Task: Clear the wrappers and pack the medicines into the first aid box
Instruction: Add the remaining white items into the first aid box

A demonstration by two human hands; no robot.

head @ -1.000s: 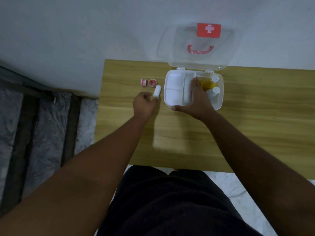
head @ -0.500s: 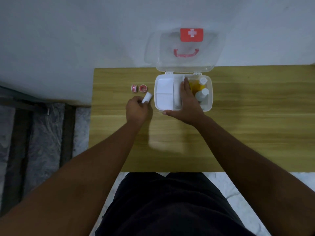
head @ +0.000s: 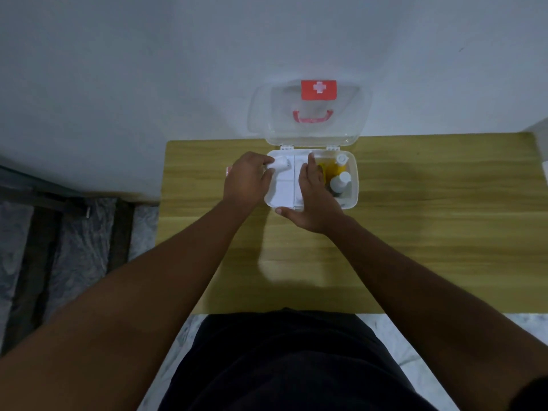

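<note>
The clear first aid box [head: 354, 191] stands open at the table's far edge, its lid [head: 308, 114] with a red cross label leaning against the wall. My left hand [head: 246, 179] holds a white bandage roll [head: 280, 165] over the box's far-left compartment. My right hand [head: 314, 200] rests flat on the box's white middle tray, thumb against the near rim. Two white-capped bottles [head: 341, 179] and something yellow sit in the right compartment. A small red tape roll [head: 227, 170] peeks out left of my left hand.
The wooden table [head: 415, 232] butts against a pale wall. Dark rails and marble floor lie to the left of it, and my dark-clothed lap is below its near edge.
My left hand lifted the bandage roll from the table left of the box and carried it right, over the box's left compartment. My right hand stayed on the box.
</note>
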